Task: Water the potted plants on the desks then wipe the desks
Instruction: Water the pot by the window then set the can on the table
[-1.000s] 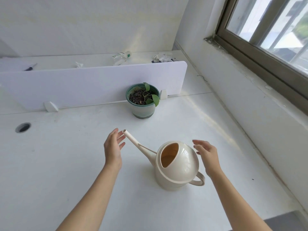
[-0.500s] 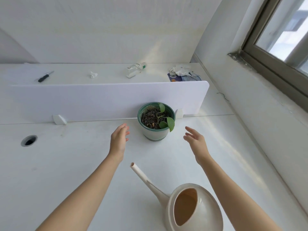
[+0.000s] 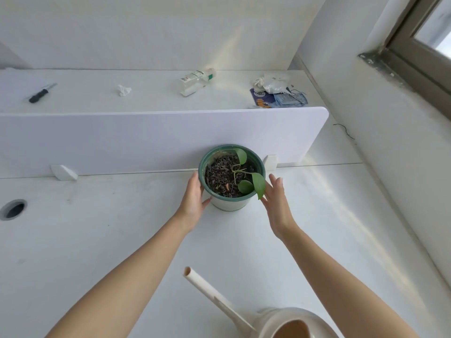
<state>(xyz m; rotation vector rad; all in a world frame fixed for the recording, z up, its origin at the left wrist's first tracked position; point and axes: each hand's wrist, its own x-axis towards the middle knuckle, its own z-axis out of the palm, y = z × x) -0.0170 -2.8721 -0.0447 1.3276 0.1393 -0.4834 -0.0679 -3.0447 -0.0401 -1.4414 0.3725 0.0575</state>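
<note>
A potted plant [image 3: 230,178] with a green rim, dark soil and a few green leaves stands on the white desk [image 3: 97,240], right against the divider panel. My left hand [image 3: 194,201] lies flat against the pot's left side, fingers straight. At the pot's right side my right hand [image 3: 275,201] is held open with straight fingers, just behind a hanging leaf; contact with the pot cannot be told. A cream watering can [image 3: 275,320] sits at the bottom edge between my forearms, its spout pointing up and left.
A white divider panel [image 3: 146,140] splits this desk from the far one, where a screwdriver [image 3: 41,92], crumpled tissue [image 3: 124,90], a lying bottle [image 3: 197,78] and a pile of packets [image 3: 278,93] lie. A cable hole [image 3: 13,208] is at left. Wall and window are at right.
Both hands left the watering can's sides and reached forward to the pot, now flanking it. The view shifted forward, so the can dropped to the bottom edge.
</note>
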